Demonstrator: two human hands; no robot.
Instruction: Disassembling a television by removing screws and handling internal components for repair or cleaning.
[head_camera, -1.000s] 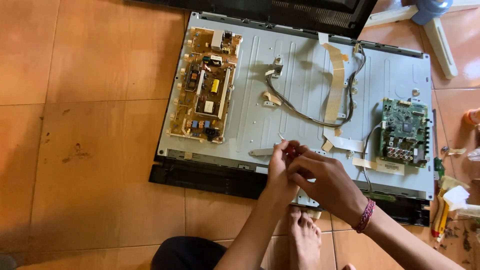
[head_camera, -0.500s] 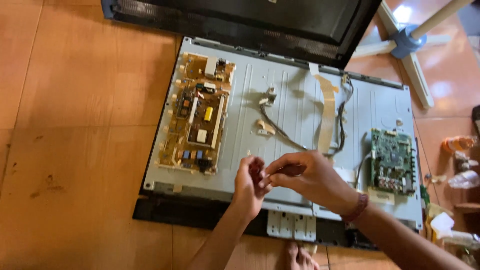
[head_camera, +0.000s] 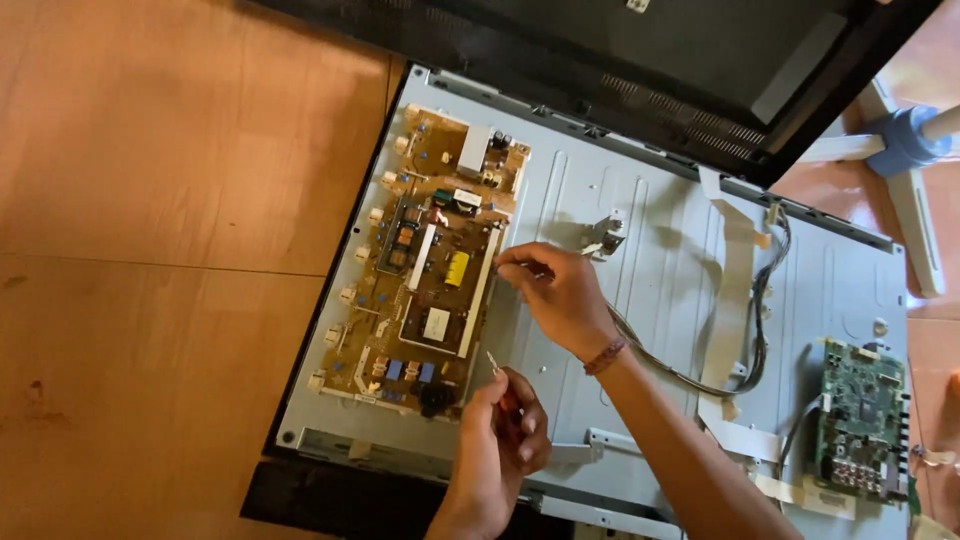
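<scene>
An opened flat-screen television lies face down on the floor, its grey metal back panel (head_camera: 660, 300) bare. A tan power board (head_camera: 430, 270) is fixed at the panel's left. My left hand (head_camera: 500, 440) grips a small screwdriver (head_camera: 498, 372), its tip pointing up just right of the board's lower edge. My right hand (head_camera: 555, 290) has its fingertips pinched together at the board's right edge, and I cannot tell what they pinch. A beaded band circles that wrist.
A green circuit board (head_camera: 860, 420) sits at the panel's right, joined by a black cable bundle (head_camera: 760, 310) and white ribbon cables (head_camera: 735, 260). The black rear cover (head_camera: 700, 70) lies beyond the panel. A white stand with a blue hub (head_camera: 900, 140) is at the upper right. Orange floor tiles (head_camera: 170, 200) surround everything.
Both hands have moved from the panel's lower middle up and left to the power board's right edge. They have separated, and the view has come closer.
</scene>
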